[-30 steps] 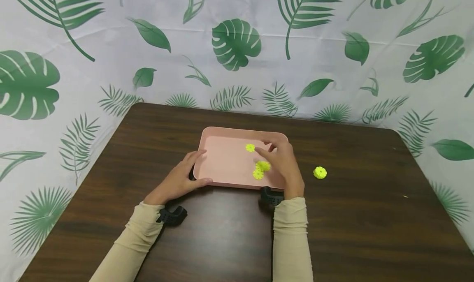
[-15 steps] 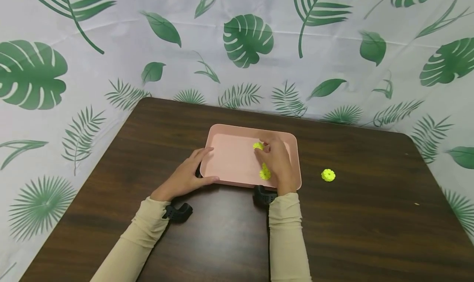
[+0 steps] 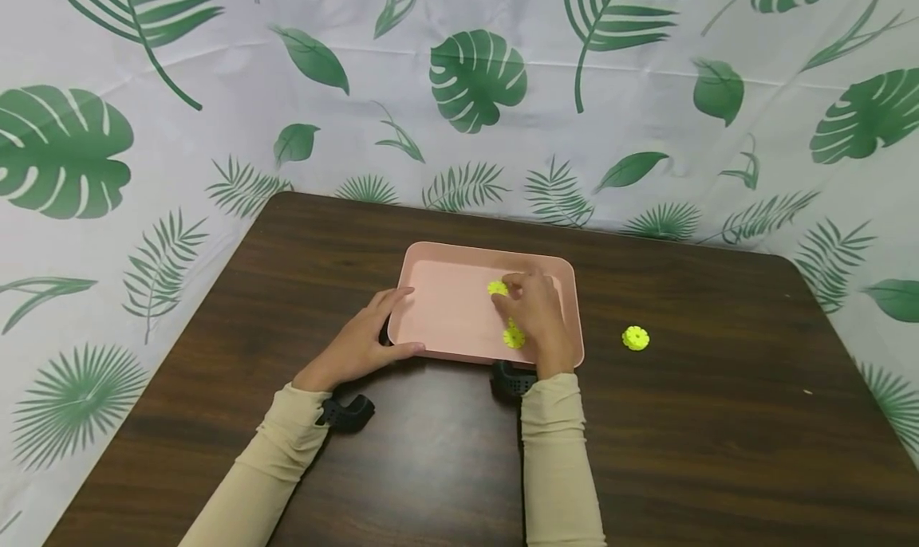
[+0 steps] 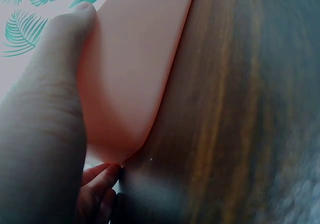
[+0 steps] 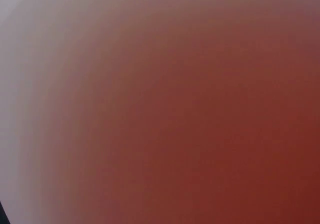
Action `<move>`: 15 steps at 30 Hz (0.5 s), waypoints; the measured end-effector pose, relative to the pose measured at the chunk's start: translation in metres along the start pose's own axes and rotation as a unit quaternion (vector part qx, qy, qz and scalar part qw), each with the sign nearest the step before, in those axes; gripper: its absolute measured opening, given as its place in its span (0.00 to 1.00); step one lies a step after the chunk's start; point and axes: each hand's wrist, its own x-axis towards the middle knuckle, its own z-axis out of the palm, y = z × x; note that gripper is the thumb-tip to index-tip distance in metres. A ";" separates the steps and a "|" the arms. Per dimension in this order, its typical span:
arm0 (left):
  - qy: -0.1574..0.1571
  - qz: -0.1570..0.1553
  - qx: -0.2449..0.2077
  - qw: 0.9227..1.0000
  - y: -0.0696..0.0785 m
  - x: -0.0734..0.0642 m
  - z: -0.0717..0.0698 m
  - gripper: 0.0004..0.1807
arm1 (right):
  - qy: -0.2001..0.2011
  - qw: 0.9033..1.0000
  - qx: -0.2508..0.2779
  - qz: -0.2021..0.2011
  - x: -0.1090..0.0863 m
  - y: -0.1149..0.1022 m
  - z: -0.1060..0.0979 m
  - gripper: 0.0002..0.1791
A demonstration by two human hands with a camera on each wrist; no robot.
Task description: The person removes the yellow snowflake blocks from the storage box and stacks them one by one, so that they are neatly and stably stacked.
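Note:
A shallow pink tray (image 3: 445, 324) lies on the table in the head view. My left hand (image 3: 359, 344) holds its near left corner, thumb along the front wall and fingers at the left side; the left wrist view shows the thumb (image 4: 82, 21) against the pink wall. Over the tray's right half, my right hand (image 3: 538, 316) pinches a yellow flower-shaped disc (image 3: 497, 289) between thumb and fingers. Another yellow flower-shaped disc (image 3: 514, 338) lies in the tray beneath that hand, which partly hides yellow pieces there. The right wrist view is only a reddish blur.
To the right of the tray, a small pile of yellow flower-shaped discs (image 3: 635, 338) sits on the dark wooden table (image 3: 718, 419). A leaf-printed white cloth (image 3: 632, 100) hangs behind the table's back edge. Black wrist cameras (image 3: 348, 414) are strapped to both forearms.
My right hand has closed in on the upper yellow disc, and its fingers now meet there. The left hand stays at the tray corner. The head view has shifted slightly.

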 end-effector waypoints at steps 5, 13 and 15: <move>0.003 -0.002 -0.004 1.000 0.000 -0.001 0.000 0.50 | -0.008 1.000 0.011 0.010 -0.001 -0.002 -0.001 0.18; 0.001 -0.003 -0.002 1.000 -0.002 0.000 0.001 0.51 | -0.013 0.999 0.031 0.016 -0.001 -0.001 0.000 0.18; 0.001 -0.002 -0.002 1.000 -0.002 0.000 0.001 0.51 | -0.012 0.999 0.033 0.014 -0.001 -0.001 0.000 0.19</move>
